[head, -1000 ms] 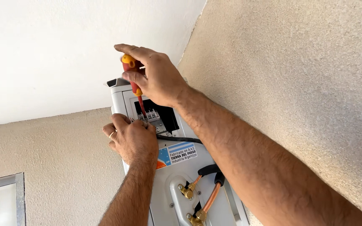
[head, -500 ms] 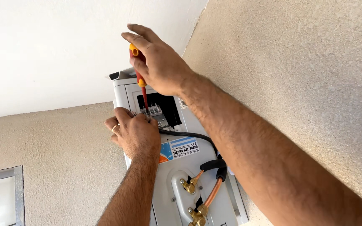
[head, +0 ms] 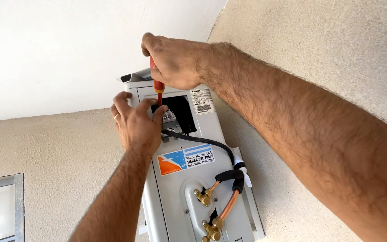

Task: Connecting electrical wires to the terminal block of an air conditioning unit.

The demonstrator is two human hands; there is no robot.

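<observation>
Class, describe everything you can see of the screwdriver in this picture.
The screwdriver has a red handle with an orange-yellow band and a red-sleeved shaft. It points down into the open terminal recess of the white wall-mounted unit. The right hand wraps its handle, hiding the top; the left hand steadies its shaft near the tip, which is hidden.

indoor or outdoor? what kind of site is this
Probably outdoors, under an overhang: a white wall-mounted air-conditioner unit with brass valves and copper pipes, rough beige stucco wall, and a barred window at lower left.
</observation>
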